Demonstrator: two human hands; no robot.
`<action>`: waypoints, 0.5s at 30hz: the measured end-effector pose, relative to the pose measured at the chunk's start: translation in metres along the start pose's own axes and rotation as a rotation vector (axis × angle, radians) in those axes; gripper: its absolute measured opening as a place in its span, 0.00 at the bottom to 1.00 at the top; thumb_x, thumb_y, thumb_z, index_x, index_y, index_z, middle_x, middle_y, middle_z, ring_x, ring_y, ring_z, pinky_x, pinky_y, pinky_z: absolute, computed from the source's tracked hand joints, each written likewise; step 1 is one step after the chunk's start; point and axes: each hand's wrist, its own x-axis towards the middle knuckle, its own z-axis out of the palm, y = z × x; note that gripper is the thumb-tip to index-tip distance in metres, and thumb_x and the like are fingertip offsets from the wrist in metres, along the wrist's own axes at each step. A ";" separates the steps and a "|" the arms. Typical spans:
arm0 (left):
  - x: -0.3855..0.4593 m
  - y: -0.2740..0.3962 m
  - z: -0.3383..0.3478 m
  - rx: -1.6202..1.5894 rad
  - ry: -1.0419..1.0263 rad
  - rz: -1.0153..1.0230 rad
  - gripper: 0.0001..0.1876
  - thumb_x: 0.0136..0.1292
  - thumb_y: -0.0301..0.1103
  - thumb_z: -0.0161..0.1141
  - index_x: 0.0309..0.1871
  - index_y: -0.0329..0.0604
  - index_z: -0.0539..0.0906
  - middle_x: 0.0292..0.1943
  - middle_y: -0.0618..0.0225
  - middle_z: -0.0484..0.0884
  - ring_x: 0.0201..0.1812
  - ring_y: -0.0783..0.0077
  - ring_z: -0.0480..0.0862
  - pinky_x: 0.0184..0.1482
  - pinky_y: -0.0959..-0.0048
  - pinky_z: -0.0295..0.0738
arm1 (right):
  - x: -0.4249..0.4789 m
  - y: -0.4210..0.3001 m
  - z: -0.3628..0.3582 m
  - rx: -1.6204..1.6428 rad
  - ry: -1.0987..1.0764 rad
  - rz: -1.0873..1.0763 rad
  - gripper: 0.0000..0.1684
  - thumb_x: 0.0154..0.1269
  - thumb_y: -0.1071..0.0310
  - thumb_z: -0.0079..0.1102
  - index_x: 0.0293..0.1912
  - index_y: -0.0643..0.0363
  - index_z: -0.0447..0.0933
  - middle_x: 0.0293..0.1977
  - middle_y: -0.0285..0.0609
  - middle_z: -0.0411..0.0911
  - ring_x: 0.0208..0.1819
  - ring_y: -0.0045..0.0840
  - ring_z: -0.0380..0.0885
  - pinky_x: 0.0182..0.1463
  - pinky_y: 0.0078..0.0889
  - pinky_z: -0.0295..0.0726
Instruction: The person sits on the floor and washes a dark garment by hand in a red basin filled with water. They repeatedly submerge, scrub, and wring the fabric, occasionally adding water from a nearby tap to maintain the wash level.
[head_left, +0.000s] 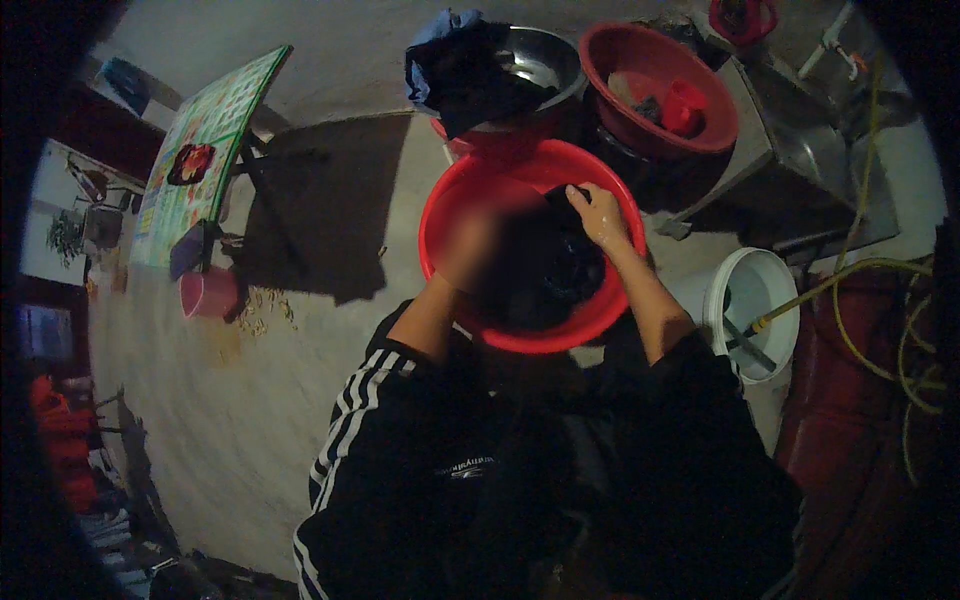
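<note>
A red plastic basin (622, 300) lies in front of me with a mass of dark wet cloth (540, 277) in it. My right hand (602, 215) is at the basin's right inner side, thumb and fingers closed on a fold of the cloth. A few white specks, perhaps suds, show on its wrist. Over the left part of the basin is my left hand (472, 244), against the edge of the cloth. That area is blurred, so its fingers and grip cannot be made out.
Beyond the basin stand a metal bowl (566, 56) with dark and blue clothes (457, 67) over its rim, and a reddish basin (712, 82) holding a red cup (682, 109). A white bucket (784, 330) and yellow hose (832, 289) are right; a patterned table (225, 112) is left.
</note>
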 end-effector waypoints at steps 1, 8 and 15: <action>-0.001 0.005 -0.003 0.068 0.056 0.014 0.13 0.50 0.24 0.53 0.42 0.37 0.76 0.35 0.58 0.80 0.39 0.66 0.79 0.43 0.70 0.70 | -0.002 -0.005 -0.006 0.012 0.003 -0.020 0.29 0.55 0.46 0.47 0.44 0.62 0.72 0.38 0.55 0.74 0.42 0.44 0.72 0.45 0.39 0.69; 0.018 0.060 -0.054 -0.438 0.068 -0.202 0.08 0.52 0.24 0.51 0.36 0.35 0.76 0.26 0.65 0.78 0.29 0.71 0.76 0.34 0.74 0.70 | 0.002 -0.041 -0.052 0.115 0.055 -0.141 0.29 0.54 0.47 0.50 0.41 0.66 0.73 0.36 0.57 0.74 0.40 0.42 0.74 0.43 0.36 0.69; 0.047 0.130 -0.108 -0.601 0.258 -0.059 0.08 0.52 0.23 0.48 0.35 0.34 0.76 0.25 0.68 0.76 0.26 0.75 0.75 0.29 0.78 0.70 | 0.012 -0.083 -0.108 0.185 0.329 -0.437 0.27 0.54 0.51 0.52 0.40 0.69 0.73 0.32 0.56 0.75 0.36 0.37 0.75 0.42 0.31 0.70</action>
